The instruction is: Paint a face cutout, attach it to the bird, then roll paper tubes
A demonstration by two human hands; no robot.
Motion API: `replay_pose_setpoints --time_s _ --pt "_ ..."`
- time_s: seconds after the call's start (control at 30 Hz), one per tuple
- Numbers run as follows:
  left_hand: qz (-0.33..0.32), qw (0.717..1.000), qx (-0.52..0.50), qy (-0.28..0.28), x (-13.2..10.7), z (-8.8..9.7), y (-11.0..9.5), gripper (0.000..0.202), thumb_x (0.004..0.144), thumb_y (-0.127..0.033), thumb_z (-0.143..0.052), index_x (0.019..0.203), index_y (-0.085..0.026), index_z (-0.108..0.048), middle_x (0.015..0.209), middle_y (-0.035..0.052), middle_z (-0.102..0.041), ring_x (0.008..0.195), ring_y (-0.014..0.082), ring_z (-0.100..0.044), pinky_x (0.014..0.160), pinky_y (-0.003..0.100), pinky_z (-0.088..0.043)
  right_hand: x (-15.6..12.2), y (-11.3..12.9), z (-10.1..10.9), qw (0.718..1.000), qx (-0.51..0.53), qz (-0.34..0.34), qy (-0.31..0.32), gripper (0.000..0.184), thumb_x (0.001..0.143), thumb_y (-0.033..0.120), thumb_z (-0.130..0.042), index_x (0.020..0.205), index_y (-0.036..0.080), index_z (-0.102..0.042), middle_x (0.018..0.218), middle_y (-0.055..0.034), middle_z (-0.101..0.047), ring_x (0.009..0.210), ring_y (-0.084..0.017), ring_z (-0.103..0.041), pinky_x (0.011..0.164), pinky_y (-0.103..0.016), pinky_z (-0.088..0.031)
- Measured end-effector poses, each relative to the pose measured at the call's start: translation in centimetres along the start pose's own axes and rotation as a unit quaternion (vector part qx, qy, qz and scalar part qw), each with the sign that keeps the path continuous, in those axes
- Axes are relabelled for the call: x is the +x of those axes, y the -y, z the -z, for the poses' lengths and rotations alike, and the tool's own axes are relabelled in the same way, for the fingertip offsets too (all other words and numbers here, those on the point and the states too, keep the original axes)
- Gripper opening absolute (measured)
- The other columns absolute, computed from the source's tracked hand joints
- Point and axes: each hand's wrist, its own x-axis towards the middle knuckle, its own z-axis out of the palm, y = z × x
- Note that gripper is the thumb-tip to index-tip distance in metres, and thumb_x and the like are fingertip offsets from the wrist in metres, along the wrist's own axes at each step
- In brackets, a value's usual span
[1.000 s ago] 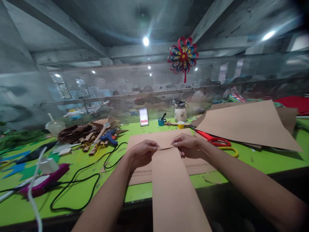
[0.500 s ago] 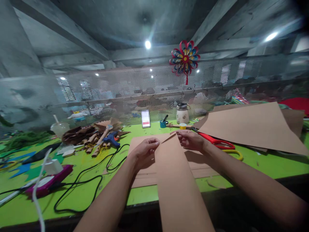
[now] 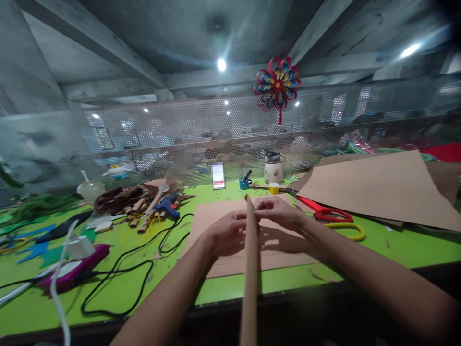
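Between my two hands a long strip of brown kraft paper (image 3: 251, 269) stands narrow and folded lengthwise, its pointed far end sticking up and its near end running down past the table edge. My left hand (image 3: 230, 230) pinches it from the left side, some fingers hidden behind the paper. From the right, my right hand (image 3: 275, 212) grips the same strip close to its far end, thumb and fingers closed. Beneath both hands, flat sheets of brown paper (image 3: 212, 264) lie on the green table (image 3: 216, 292).
Red-handled scissors (image 3: 333, 215) and a yellow-handled pair (image 3: 351, 230) lie at the right by large brown sheets (image 3: 378, 187). Leftward are a blue glue gun (image 3: 167, 206), rolled paper pieces (image 3: 139, 214), black cable and a purple power strip (image 3: 77, 269). A bottle (image 3: 273, 170) stands behind.
The strip was a wide, flat band with a small fold at its far end; now it is folded narrow along its length. My hands have come closer together around it.
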Motion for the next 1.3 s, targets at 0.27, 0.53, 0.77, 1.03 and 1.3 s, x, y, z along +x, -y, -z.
replay_pose_setpoints --time_s 0.27,0.53,0.77,1.03,1.3 --pt "-0.029 0.997 0.0 -0.076 0.1 0.8 -0.8 0.031 0.075 -0.032 -0.073 0.098 -0.012 -0.069 0.083 0.0095 -0.07 0.07 0.0194 -0.064 0.069 0.031 -0.05 -0.1 -0.1 2.0 0.991 0.011 -0.106 -0.084 0.032 0.071 0.041 -0.075 0.079 0.014 -0.062 0.072 -0.0005 -0.058 0.059 -0.01 -0.05 0.056 -0.023 -0.04" --pt "-0.015 0.994 0.031 -0.1 0.2 1.1 0.5 0.03 0.071 -0.036 -0.078 0.086 -0.012 -0.067 0.072 0.0045 -0.063 0.061 0.0126 -0.058 0.06 0.025 -0.044 0.7 -3.3 2.0 0.986 -0.095 -0.129 -0.045 0.024 0.068 0.034 -0.073 0.067 0.014 -0.061 0.057 0.0023 -0.052 0.052 -0.009 -0.043 0.05 -0.022 -0.033" --pt "-0.026 0.975 0.191 -0.107 0.6 1.7 0.6 0.028 0.067 -0.034 -0.078 0.077 -0.012 -0.064 0.055 -0.0028 -0.051 0.047 0.0077 -0.044 0.048 0.022 -0.033 0.6 -4.6 1.0 0.987 -0.119 -0.093 -0.06 0.021 0.072 0.033 -0.07 0.072 0.013 -0.063 0.056 0.0032 -0.048 0.051 -0.008 -0.04 0.048 -0.022 -0.031" --pt "-0.091 0.889 0.423 -0.147 1.3 2.9 0.4 0.009 0.067 -0.02 -0.062 0.067 -0.012 -0.067 0.058 0.0013 -0.056 0.056 0.0115 -0.047 0.053 0.023 -0.035 -0.6 -4.0 0.1 0.987 -0.1 -0.083 -0.091 0.011 0.075 0.026 -0.064 0.074 0.016 -0.059 0.057 0.0049 -0.044 0.051 -0.008 -0.035 0.045 -0.022 -0.025" --pt "-0.124 0.825 0.526 -0.165 2.3 4.5 0.9 0.013 0.064 -0.025 -0.065 0.065 -0.015 -0.074 0.068 0.0048 -0.063 0.068 0.018 -0.055 0.065 0.027 -0.041 0.7 -4.1 1.2 0.904 -0.421 -0.025 -0.068 0.011 0.071 0.016 -0.061 0.071 0.012 -0.071 0.071 -0.0044 -0.064 0.067 -0.014 -0.055 0.06 -0.023 -0.041"
